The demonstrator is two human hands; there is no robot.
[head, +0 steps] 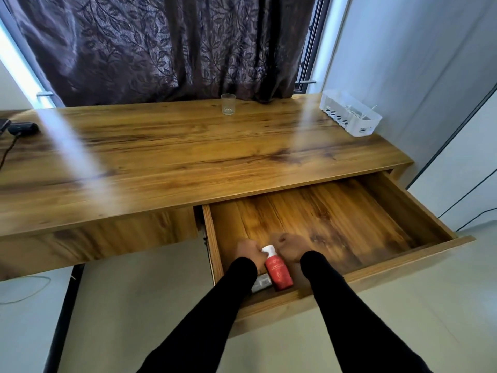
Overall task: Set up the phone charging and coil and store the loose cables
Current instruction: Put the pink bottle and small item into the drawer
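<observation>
Nearest, both hands are down inside the open drawer, close to its front left corner. The left hand and the right hand sit on either side of a red bottle, which lies with its long axis running front to back and its white cap between the two hands. Both hands look curled, but blur hides the fingers, so I cannot tell what either one holds, or whether a cable is between them. A pale flat item is half hidden under the left sleeve.

Further off, on the surface, the likeliest loose cables show as thin white strands inside a white basket at the far right corner, well apart from both hands, the right one nearer. A glass stands by the far edge. At the left edge a dark device with a cord is cut off by the frame.
</observation>
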